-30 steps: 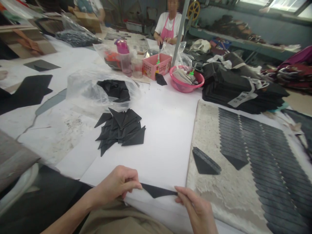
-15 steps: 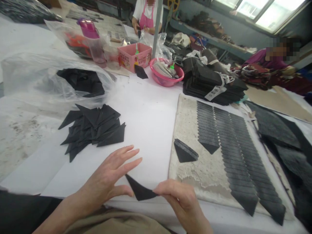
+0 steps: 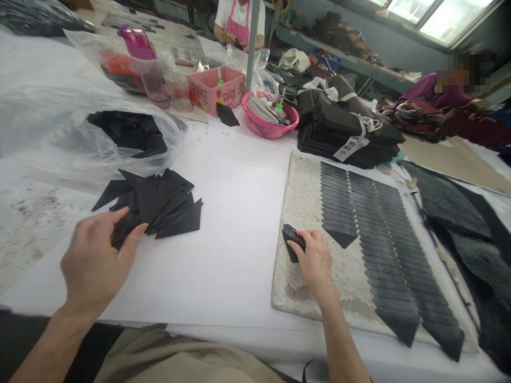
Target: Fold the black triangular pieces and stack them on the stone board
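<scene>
My left hand is at the near side of a loose pile of black triangular pieces. Its thumb and fingers close around a piece at the pile's edge; some fingers are hidden behind the hand. On the grey board, my right hand has thumb and fingertips around a small stack of black triangular pieces, partly covering it. To the right, overlapping rows of black pieces lie on the same board, their pointed ends toward me.
A clear plastic bag holding black pieces lies behind the pile. Farther back stand a pink box, a pink basin, a purple-lidded jug and tied black stacks. Two people sit beyond. Dark material borders the right side.
My left hand has moved left to the pile. My right hand has moved forward and right onto the small stack; the single triangular piece it pinched is no longer separately visible.
</scene>
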A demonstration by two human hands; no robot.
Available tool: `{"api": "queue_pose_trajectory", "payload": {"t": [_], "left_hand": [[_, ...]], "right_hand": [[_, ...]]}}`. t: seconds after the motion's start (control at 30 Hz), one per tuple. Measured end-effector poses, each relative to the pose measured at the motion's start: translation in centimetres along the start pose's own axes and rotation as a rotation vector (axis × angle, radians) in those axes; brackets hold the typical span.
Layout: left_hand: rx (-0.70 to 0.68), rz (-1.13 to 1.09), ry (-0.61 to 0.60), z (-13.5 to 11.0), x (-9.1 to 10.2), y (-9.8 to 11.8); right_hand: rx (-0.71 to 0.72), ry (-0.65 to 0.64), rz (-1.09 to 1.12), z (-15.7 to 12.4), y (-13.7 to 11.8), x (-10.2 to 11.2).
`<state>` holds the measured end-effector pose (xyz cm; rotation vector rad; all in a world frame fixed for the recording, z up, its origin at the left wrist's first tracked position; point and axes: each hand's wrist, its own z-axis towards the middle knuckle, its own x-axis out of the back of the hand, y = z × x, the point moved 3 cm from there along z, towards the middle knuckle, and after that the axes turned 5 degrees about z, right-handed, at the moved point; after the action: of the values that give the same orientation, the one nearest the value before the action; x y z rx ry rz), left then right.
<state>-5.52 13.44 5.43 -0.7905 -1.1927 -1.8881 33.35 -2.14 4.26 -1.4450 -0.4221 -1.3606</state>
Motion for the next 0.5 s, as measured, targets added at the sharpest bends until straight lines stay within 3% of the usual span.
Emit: {"api": "queue_pose_trajectory", "payload": {"t": [0.1,0.2,0.3,0.43,0.5], "left_hand": [[-0.162,0.113,0.06,-1.8,-0.4,1.1],[-0.355,-0.023,-0.031,-4.3,-2.1,3.6],[-0.556,-0.162,-0.204,-6.7,-3.9,6.3],[-0.671,-0.278,-0.308,-9.1,-4.7,8.7],[-0.637,-0.354,-0.379,-9.8,-4.5,9.4]], "right_hand": [[0.009,0.003,-0.007,0.0,-0.1,-0.3],[0.027,-0.015,0.021,-0.6,-0.5,0.0],[0.042,-0.036,0.095,-1.4,-0.7,1.3],[-0.135,0.076,0.584,-2.9,-0.1,4.7],[-0.23,-0.008,0.797,-4.1,-0.5,5.3]]}}
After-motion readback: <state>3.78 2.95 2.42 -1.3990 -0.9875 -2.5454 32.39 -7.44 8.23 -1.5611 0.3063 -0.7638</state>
